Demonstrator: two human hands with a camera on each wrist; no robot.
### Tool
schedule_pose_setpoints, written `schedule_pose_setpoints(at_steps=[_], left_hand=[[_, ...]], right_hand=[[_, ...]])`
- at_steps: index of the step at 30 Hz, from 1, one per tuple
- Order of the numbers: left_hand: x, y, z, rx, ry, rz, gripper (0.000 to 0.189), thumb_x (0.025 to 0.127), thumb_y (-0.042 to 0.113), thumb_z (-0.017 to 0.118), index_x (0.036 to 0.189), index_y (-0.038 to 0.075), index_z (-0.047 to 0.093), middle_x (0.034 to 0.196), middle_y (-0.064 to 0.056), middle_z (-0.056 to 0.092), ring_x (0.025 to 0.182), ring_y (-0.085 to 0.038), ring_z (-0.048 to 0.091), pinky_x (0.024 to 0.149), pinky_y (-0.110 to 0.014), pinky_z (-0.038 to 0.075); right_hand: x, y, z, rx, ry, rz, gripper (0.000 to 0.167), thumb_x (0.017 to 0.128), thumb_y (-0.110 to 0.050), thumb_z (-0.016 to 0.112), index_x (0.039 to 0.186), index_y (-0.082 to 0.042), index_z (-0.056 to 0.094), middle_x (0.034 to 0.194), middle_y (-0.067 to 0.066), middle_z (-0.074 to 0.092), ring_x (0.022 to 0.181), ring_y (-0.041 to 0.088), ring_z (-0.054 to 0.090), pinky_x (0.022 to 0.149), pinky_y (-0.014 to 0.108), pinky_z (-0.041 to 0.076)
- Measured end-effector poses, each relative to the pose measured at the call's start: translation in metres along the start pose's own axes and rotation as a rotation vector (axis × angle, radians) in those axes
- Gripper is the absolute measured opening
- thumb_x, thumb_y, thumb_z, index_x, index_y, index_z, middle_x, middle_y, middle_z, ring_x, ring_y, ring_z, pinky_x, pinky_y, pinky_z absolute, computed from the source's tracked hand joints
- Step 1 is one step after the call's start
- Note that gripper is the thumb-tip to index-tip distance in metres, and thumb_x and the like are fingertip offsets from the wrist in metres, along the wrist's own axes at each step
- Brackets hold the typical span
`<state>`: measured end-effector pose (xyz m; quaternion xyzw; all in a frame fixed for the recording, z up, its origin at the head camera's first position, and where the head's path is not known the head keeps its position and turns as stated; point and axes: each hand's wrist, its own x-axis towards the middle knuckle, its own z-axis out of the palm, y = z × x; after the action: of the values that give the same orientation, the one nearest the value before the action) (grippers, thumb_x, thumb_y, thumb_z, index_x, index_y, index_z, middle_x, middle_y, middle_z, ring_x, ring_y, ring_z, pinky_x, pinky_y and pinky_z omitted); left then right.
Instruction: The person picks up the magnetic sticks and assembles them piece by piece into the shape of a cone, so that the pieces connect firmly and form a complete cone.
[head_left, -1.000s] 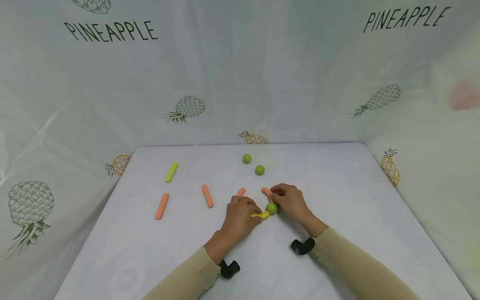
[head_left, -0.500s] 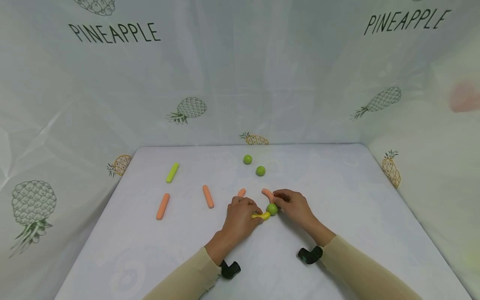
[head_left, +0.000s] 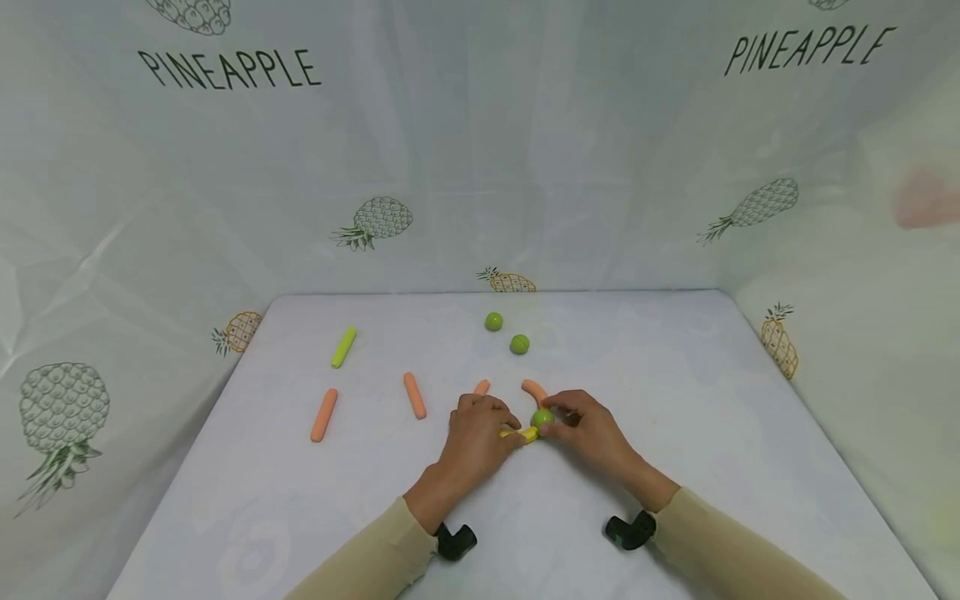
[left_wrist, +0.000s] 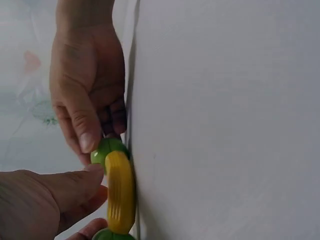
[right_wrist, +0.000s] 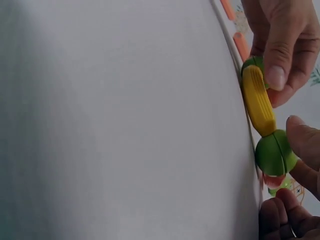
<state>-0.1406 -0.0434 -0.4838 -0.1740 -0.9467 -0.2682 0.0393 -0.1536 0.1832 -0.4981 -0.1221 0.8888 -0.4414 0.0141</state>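
In the head view my left hand (head_left: 478, 435) pinches a yellow curved stick (head_left: 529, 434) between thumb and fingers. A green ball (head_left: 542, 417) joins the stick's right end, and the thumb and forefinger of my right hand (head_left: 592, 432) hold it. From the ball's far side an orange curved stick (head_left: 533, 389) runs away to the upper left. The right wrist view shows a second green ball (right_wrist: 253, 64) at the yellow stick's other end, under the left thumb. Another orange stick (head_left: 482, 387) pokes out behind the left hand, most of it hidden.
Two loose green balls (head_left: 493, 322) (head_left: 520, 344) lie further back on the white tabletop (head_left: 660, 358). To the left are two straight orange sticks (head_left: 415, 396) (head_left: 324, 415) and a lime-green stick (head_left: 343, 347). A pineapple-print sheet (head_left: 480, 125) hangs behind the table.
My right hand has left the orange curved stick and come nearer, its thumb and forefinger now on the green ball. The left hand keeps its grip in nearly the same place.
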Motion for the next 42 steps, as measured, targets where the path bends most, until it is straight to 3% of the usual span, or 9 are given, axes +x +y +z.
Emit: schedule_pose_setpoints(at_steps=[7, 13, 18, 30, 37, 42], left_hand=[[0.023, -0.012, -0.016, -0.048, 0.041, -0.062, 0.015, 0.096, 0.036, 0.079, 0.1, 0.022, 0.083, 0.118, 0.0, 0.073, 0.126, -0.037, 0.056, 0.102, -0.058, 0.047], [0.057, -0.025, -0.038, -0.222, 0.084, -0.162, 0.016, 0.098, 0.033, 0.078, 0.109, 0.021, 0.082, 0.129, -0.003, 0.071, 0.132, -0.033, 0.054, 0.112, -0.049, 0.046], [0.089, -0.04, -0.046, -0.293, 0.1, -0.177, 0.021, 0.1, 0.032, 0.074, 0.117, 0.02, 0.079, 0.136, -0.005, 0.067, 0.135, -0.031, 0.053, 0.114, -0.049, 0.044], [0.154, -0.061, -0.036, -0.399, 0.058, -0.156, 0.042, 0.101, 0.026, 0.074, 0.141, 0.016, 0.065, 0.144, -0.013, 0.061, 0.135, -0.033, 0.053, 0.112, -0.052, 0.045], [0.167, -0.072, -0.025, -0.458, 0.037, -0.217, 0.049, 0.102, 0.028, 0.072, 0.148, 0.015, 0.06, 0.147, -0.014, 0.057, 0.138, -0.034, 0.051, 0.114, -0.051, 0.044], [0.168, -0.078, -0.019, -0.462, -0.002, -0.219, 0.052, 0.104, 0.029, 0.069, 0.153, 0.016, 0.055, 0.151, -0.015, 0.055, 0.141, -0.035, 0.049, 0.115, -0.053, 0.043]], right_hand=[[0.001, 0.002, 0.002, -0.063, 0.021, -0.053, 0.034, 0.089, -0.023, 0.087, 0.12, -0.016, 0.078, 0.122, 0.002, 0.068, 0.101, 0.015, 0.061, 0.087, 0.03, 0.055], [0.001, 0.002, -0.001, -0.079, 0.013, -0.027, 0.032, 0.09, -0.023, 0.087, 0.12, -0.017, 0.077, 0.122, 0.002, 0.067, 0.099, 0.014, 0.06, 0.087, 0.031, 0.054], [0.001, 0.003, -0.003, -0.086, 0.01, -0.02, 0.032, 0.09, -0.024, 0.086, 0.119, -0.017, 0.077, 0.122, 0.003, 0.066, 0.099, 0.014, 0.06, 0.086, 0.031, 0.054], [0.001, 0.007, -0.004, -0.06, 0.012, -0.021, 0.031, 0.09, -0.023, 0.086, 0.119, -0.018, 0.077, 0.12, 0.001, 0.066, 0.098, 0.014, 0.06, 0.085, 0.029, 0.054], [0.0, 0.004, 0.0, -0.039, -0.003, -0.006, 0.032, 0.089, -0.024, 0.087, 0.119, -0.02, 0.077, 0.121, 0.0, 0.066, 0.099, 0.014, 0.061, 0.086, 0.028, 0.054], [-0.001, 0.004, 0.002, -0.036, 0.004, 0.0, 0.031, 0.089, -0.023, 0.087, 0.118, -0.02, 0.077, 0.12, -0.001, 0.066, 0.097, 0.013, 0.061, 0.085, 0.028, 0.054]])
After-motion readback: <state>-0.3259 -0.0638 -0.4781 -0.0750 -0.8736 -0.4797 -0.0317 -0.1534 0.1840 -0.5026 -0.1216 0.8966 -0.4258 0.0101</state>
